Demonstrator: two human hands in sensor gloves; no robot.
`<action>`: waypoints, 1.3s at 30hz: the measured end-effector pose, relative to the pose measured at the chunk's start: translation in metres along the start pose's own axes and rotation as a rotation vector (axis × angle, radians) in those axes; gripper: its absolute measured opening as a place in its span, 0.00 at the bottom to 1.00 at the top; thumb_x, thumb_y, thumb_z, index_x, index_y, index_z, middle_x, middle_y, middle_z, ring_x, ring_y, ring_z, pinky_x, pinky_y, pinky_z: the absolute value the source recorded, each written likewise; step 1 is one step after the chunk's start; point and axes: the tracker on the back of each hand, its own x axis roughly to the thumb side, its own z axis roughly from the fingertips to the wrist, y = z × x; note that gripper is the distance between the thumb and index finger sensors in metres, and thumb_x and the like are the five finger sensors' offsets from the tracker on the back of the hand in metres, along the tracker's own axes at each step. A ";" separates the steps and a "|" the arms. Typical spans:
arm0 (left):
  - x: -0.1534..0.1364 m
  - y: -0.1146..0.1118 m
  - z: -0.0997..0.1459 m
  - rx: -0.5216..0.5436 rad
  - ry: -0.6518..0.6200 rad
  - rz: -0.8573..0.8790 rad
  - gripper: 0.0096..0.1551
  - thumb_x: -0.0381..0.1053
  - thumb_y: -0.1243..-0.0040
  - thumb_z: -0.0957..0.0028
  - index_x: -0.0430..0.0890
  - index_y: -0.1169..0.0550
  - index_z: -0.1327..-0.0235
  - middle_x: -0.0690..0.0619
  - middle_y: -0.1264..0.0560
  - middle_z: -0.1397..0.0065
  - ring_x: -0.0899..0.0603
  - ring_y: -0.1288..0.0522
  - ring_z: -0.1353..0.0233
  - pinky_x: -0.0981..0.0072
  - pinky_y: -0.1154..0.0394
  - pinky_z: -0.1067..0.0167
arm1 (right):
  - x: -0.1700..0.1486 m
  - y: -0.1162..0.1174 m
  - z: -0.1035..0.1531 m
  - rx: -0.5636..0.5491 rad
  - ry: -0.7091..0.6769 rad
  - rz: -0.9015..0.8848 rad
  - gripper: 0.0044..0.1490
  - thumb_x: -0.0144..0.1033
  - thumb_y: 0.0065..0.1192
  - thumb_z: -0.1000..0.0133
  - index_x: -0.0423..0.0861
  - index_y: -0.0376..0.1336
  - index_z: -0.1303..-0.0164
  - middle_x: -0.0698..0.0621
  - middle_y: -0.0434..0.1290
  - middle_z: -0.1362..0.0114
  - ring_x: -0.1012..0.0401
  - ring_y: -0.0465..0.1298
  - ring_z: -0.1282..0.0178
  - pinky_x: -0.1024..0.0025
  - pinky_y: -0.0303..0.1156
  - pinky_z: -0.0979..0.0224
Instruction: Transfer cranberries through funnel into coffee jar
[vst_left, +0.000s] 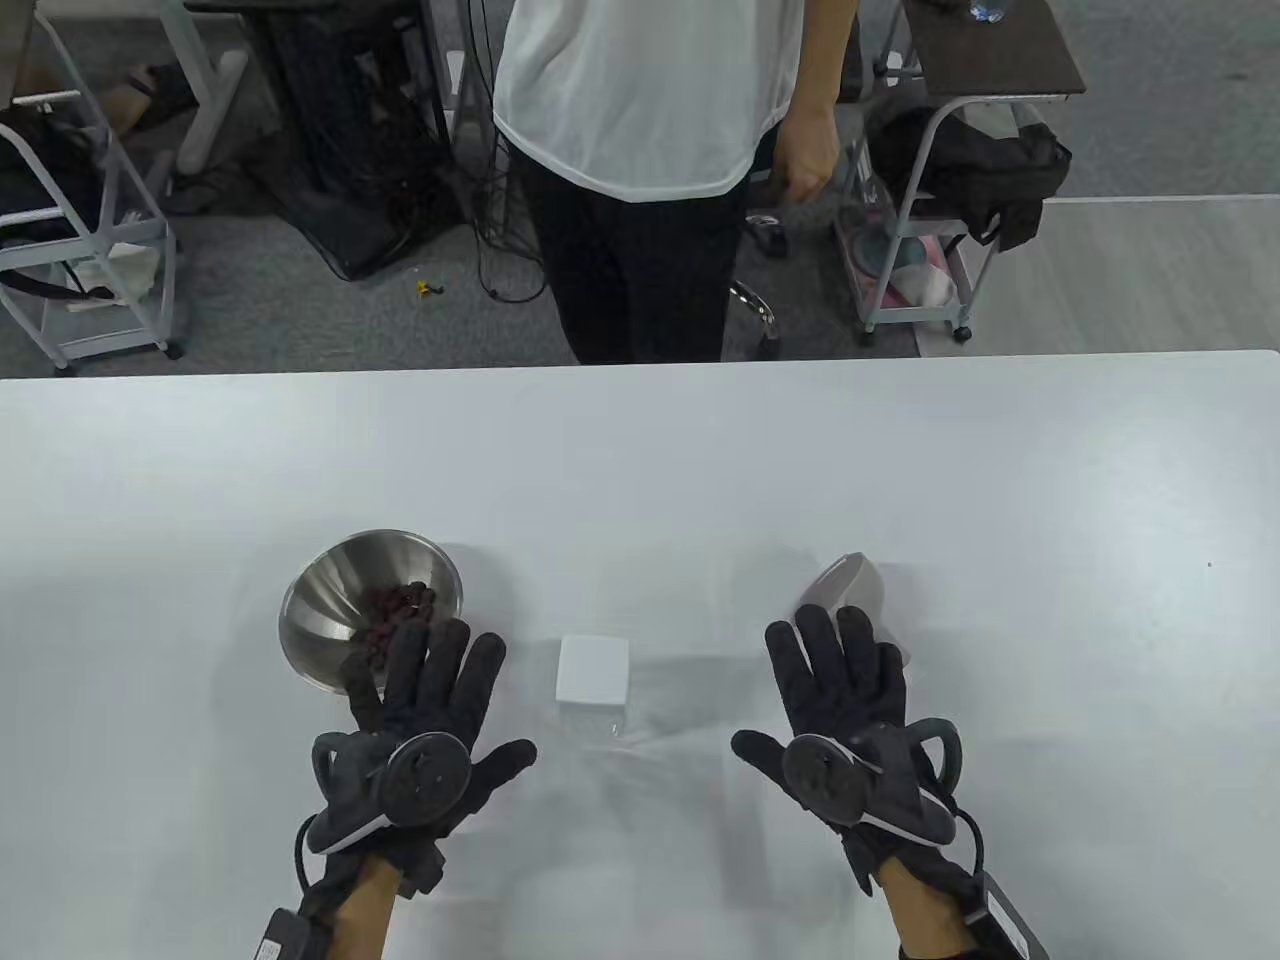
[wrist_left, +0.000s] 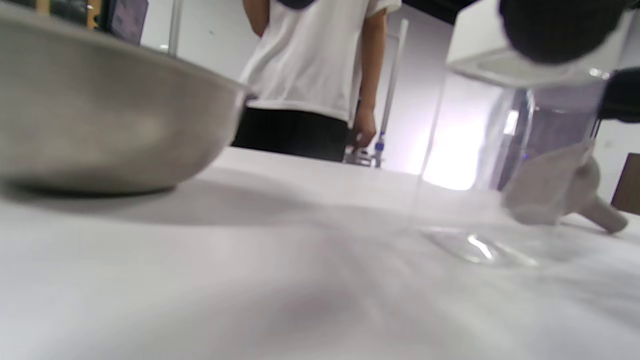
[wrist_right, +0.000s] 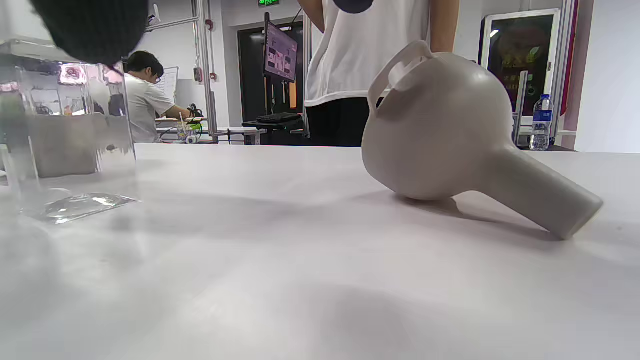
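A steel bowl (vst_left: 340, 590) holding dark red cranberries (vst_left: 400, 612) stands at the left; its side fills the left wrist view (wrist_left: 100, 125). A clear square jar with a white lid (vst_left: 593, 672) stands in the middle, seen also in the left wrist view (wrist_left: 505, 165) and the right wrist view (wrist_right: 65, 135). A grey funnel (vst_left: 848, 592) lies on its side at the right, spout toward the right in the right wrist view (wrist_right: 450, 145). My left hand (vst_left: 430, 700) is open, fingers spread, just in front of the bowl. My right hand (vst_left: 840, 690) is open, just in front of the funnel. Neither holds anything.
The white table (vst_left: 640, 450) runs wide behind the objects. A person in a white shirt (vst_left: 640, 120) stands at the far edge. Carts and cables stand on the floor beyond.
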 end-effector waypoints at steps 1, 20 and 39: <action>0.000 0.000 0.000 -0.001 -0.001 0.002 0.61 0.76 0.48 0.51 0.48 0.55 0.15 0.31 0.57 0.14 0.21 0.60 0.18 0.11 0.65 0.42 | 0.000 0.000 0.000 -0.003 0.001 -0.002 0.66 0.72 0.52 0.40 0.43 0.31 0.10 0.30 0.37 0.08 0.26 0.36 0.13 0.23 0.44 0.21; 0.007 -0.001 -0.001 0.051 -0.107 0.155 0.65 0.76 0.45 0.54 0.46 0.56 0.16 0.35 0.52 0.14 0.25 0.50 0.17 0.22 0.45 0.30 | -0.004 -0.007 0.003 -0.023 0.008 -0.012 0.66 0.72 0.52 0.40 0.43 0.31 0.10 0.30 0.37 0.08 0.26 0.36 0.13 0.23 0.44 0.21; 0.010 -0.038 -0.045 -0.063 -0.075 0.560 0.76 0.75 0.34 0.59 0.39 0.61 0.18 0.36 0.49 0.14 0.25 0.44 0.17 0.23 0.43 0.28 | -0.020 -0.021 0.010 -0.078 0.071 -0.099 0.66 0.72 0.52 0.40 0.43 0.31 0.10 0.31 0.37 0.08 0.26 0.36 0.13 0.23 0.44 0.21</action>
